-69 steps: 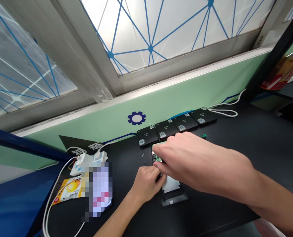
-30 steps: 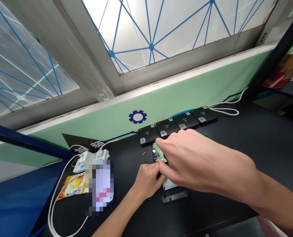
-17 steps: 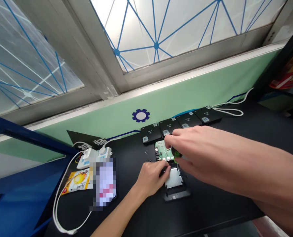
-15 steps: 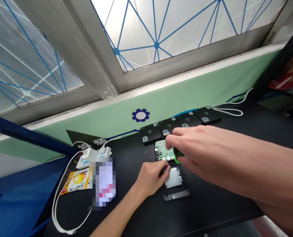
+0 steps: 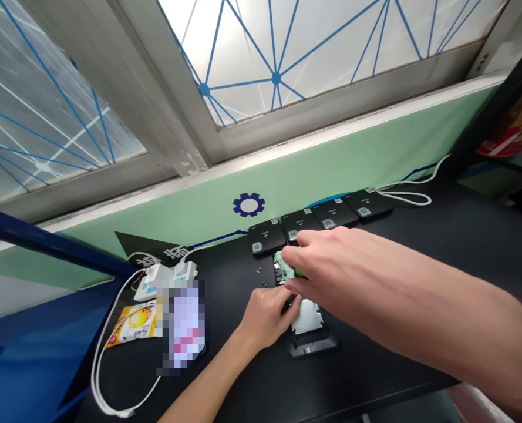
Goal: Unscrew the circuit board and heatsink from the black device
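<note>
My right hand [image 5: 317, 258] is closed round a green and black tool, mostly hidden under the fingers, above a green circuit board [image 5: 282, 265]. My left hand [image 5: 267, 317] rests beside it, its fingers bent at the upper left edge of an open black casing [image 5: 313, 348] with a silver metal plate [image 5: 307, 317] in it. Whether the left fingers pinch anything is hidden. The fingertips of both hands are very close together. Small screws [image 5: 258, 270] lie on the table left of the board.
Several black boxes [image 5: 267, 235] stand in a row along the wall. At the left are a white power strip [image 5: 168, 279], a yellow snack packet [image 5: 135, 322], a blurred phone-like screen [image 5: 185, 326] and a white cable [image 5: 97, 364]. Another white cable [image 5: 419, 198] lies at the back right.
My right hand has moved left, covering more of the board and the tool. The left hand stays at the casing's edge. The view has shifted slightly.
</note>
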A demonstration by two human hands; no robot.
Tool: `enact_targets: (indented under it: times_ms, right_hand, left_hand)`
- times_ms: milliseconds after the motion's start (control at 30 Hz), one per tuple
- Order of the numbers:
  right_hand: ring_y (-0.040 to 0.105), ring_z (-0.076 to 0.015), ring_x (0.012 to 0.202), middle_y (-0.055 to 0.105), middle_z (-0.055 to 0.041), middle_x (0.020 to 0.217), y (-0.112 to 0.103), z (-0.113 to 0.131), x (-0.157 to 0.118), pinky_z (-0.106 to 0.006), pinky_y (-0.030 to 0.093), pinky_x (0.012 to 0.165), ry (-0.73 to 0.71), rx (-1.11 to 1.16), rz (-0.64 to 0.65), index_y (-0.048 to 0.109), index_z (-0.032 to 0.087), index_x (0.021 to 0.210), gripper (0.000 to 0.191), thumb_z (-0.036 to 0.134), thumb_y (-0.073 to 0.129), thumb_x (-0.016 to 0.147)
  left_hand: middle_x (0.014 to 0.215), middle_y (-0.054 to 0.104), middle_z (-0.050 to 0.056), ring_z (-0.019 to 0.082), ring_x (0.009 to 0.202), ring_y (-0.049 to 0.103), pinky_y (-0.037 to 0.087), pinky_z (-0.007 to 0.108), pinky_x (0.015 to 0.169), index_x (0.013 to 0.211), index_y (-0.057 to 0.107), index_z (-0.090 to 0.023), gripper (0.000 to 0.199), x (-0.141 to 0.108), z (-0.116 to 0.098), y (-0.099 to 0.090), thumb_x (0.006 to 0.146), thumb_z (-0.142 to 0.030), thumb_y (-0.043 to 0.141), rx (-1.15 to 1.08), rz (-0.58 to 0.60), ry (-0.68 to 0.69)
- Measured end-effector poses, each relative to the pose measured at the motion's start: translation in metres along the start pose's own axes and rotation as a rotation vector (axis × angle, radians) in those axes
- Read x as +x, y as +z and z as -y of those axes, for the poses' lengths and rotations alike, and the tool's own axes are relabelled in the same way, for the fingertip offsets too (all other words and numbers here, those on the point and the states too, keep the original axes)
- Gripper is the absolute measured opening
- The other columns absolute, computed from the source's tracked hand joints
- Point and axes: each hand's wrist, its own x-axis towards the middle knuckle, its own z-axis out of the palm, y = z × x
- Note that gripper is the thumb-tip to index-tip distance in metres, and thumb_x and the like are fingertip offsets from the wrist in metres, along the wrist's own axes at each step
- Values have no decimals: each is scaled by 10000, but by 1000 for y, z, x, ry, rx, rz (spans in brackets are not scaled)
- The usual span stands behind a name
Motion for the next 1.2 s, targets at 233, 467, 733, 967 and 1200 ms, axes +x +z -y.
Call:
enact_targets:
  times_ms: [233, 467, 733, 967, 1200]
  right_hand:
    - [722, -310, 1283, 774, -116, 1332, -2, 4, -3, -451, 590, 1091, -39, 74, 1, 706, 195, 1270, 350, 15, 589, 995]
    - [745, -297, 1213, 783, -97, 1314, -5, 2, 3, -396, 586, 968, -39, 107, 34, 697, 230, 1307, 381, 30, 608, 995]
    - [670, -227, 789, 743, -46, 988, -4, -2, 14, -358, 442, 697, 20, -31, 54, 695, 221, 998, 169, 58, 651, 1007]
    - [729, -253, 1041, 769, -64, 1260, -2, -7, 4, -366, 509, 855, -53, 17, 31, 682, 238, 1353, 389, 65, 673, 1005]
    - [687, -257, 920, 753, -68, 1136, -3, -2, 2, -387, 465, 806, -19, -50, -5, 691, 217, 1185, 231, 70, 618, 1022]
  left_hand:
    - [696, 731, 16, 198, 562, 698, 442, 277, 558, 869, 658, -231, 231, 0, 0, 0, 1085, -219, 576, 10, 2, -4]
    - [766, 762, 25, 212, 628, 722, 524, 282, 619, 948, 716, -234, 183, 2, -2, -3, 1088, -251, 600, 22, 33, -34]
    - [636, 682, -15, 168, 509, 646, 398, 274, 539, 875, 671, -232, 247, 0, -1, 0, 1107, -222, 587, 17, 20, -14]
    - [657, 700, -24, 164, 526, 668, 412, 259, 554, 902, 672, -237, 198, 1, -2, -2, 1092, -207, 627, 10, 37, -32]
    - [658, 694, -21, 156, 517, 652, 387, 265, 549, 913, 669, -232, 232, -1, 0, -1, 1128, -226, 583, 4, 42, -23]
